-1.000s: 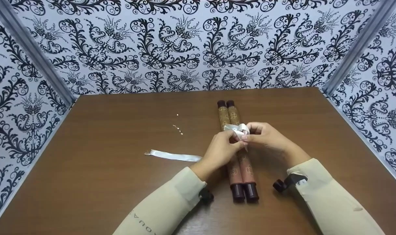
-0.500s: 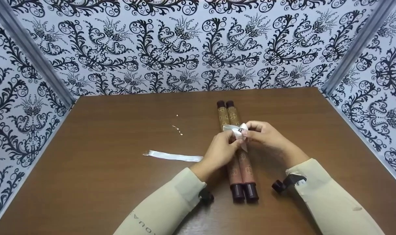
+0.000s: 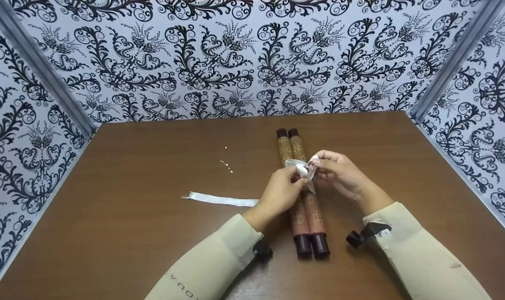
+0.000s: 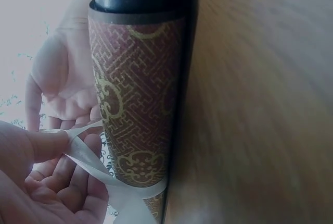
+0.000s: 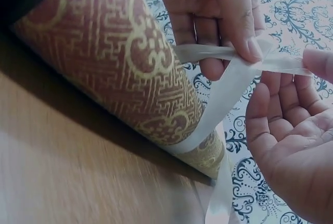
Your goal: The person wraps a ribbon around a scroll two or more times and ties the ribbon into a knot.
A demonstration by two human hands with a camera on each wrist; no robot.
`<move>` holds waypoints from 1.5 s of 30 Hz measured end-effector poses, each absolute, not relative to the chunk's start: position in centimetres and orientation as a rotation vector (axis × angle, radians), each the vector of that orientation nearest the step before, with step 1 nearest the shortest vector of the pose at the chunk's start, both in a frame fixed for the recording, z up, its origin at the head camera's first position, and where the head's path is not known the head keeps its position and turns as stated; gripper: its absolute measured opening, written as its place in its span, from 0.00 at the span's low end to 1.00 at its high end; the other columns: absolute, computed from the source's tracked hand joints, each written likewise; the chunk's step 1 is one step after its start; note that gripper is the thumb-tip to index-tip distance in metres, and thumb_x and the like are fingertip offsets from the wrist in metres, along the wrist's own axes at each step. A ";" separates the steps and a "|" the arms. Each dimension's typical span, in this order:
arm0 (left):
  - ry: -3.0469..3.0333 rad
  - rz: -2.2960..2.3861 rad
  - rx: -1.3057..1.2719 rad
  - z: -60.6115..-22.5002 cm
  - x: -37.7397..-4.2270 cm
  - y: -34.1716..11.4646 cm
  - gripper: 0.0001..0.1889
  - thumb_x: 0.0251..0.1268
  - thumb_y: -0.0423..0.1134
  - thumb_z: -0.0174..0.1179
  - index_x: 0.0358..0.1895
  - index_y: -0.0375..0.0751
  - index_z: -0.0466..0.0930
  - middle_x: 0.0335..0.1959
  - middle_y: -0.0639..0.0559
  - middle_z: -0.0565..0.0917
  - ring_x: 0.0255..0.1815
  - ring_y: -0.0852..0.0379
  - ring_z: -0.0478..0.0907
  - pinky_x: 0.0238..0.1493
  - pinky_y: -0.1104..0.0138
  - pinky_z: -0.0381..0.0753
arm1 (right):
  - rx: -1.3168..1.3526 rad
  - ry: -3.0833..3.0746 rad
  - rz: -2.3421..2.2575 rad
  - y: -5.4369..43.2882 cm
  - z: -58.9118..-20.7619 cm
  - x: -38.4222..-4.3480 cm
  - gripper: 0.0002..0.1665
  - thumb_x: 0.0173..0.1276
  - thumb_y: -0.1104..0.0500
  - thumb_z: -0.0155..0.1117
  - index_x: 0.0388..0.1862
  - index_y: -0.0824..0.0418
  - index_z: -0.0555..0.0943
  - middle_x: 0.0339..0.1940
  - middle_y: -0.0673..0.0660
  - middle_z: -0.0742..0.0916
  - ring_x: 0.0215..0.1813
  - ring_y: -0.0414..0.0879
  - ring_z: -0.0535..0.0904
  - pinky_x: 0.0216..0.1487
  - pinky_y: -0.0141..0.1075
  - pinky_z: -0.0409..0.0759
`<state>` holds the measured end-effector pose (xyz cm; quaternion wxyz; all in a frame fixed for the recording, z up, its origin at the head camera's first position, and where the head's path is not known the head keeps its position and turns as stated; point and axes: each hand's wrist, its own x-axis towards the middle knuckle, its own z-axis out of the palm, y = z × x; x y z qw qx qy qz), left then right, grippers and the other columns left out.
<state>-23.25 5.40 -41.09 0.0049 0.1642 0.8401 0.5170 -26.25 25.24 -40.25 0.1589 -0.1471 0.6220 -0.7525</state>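
Observation:
Two long scroll rolls [image 3: 312,212] lie side by side on the table, with brocade-patterned bodies and dark end caps. A white ribbon [image 3: 294,162] passes around them near the middle, seen as a band and a loose tail in the right wrist view. My left hand [image 3: 279,189] pinches the ribbon between thumb and fingers just above the rolls. To its right, my right hand [image 3: 342,175] pinches another part of the ribbon between thumb and forefinger. The left wrist view shows the ribbon [image 4: 91,161] crossing at the left thumb. Fingers hide part of the crossing.
A flat length of white ribbon [image 3: 223,199] reaches left across the brown table [image 3: 131,166], its end frayed. Small white scraps [image 3: 227,165] lie farther back. Patterned wall panels [image 3: 219,54] enclose the table at the back and sides.
My right hand has shifted slightly up and opened its lower fingers, drawing out the ribbon part it pinches. The ribbon loop looks smaller. My left hand and the rolls have stayed put.

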 end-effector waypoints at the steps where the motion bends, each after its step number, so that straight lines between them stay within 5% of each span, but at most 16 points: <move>1: 2.630 1.617 0.517 -41.1 -23.3 5.4 0.04 0.72 0.36 0.65 0.37 0.41 0.82 0.31 0.55 0.84 0.31 0.63 0.75 0.35 0.72 0.76 | -0.421 1.754 -2.166 25.2 -40.2 -26.2 0.10 0.78 0.65 0.56 0.39 0.55 0.83 0.33 0.48 0.89 0.36 0.37 0.82 0.44 0.29 0.82; 13: 2.638 1.617 0.510 -40.9 -23.1 5.4 0.05 0.71 0.37 0.66 0.37 0.41 0.82 0.28 0.57 0.81 0.29 0.64 0.74 0.33 0.72 0.74 | -0.421 1.355 -2.389 25.0 -39.6 -25.8 0.17 0.83 0.63 0.47 0.40 0.57 0.84 0.34 0.50 0.87 0.40 0.41 0.84 0.50 0.34 0.83; 24: 2.632 1.611 0.509 -40.9 -22.9 5.4 0.04 0.71 0.37 0.66 0.38 0.42 0.83 0.29 0.57 0.82 0.30 0.64 0.74 0.33 0.72 0.74 | -0.383 1.291 -2.454 25.7 -38.4 -25.8 0.17 0.85 0.58 0.47 0.36 0.55 0.80 0.27 0.46 0.76 0.26 0.36 0.66 0.38 0.30 0.75; 45: 2.646 1.616 0.527 -40.8 -22.7 5.4 0.03 0.70 0.36 0.66 0.37 0.42 0.83 0.29 0.54 0.83 0.30 0.62 0.76 0.33 0.70 0.77 | -0.591 1.298 -2.552 29.7 -34.7 -25.6 0.17 0.86 0.58 0.46 0.41 0.62 0.82 0.28 0.49 0.79 0.27 0.40 0.63 0.33 0.28 0.72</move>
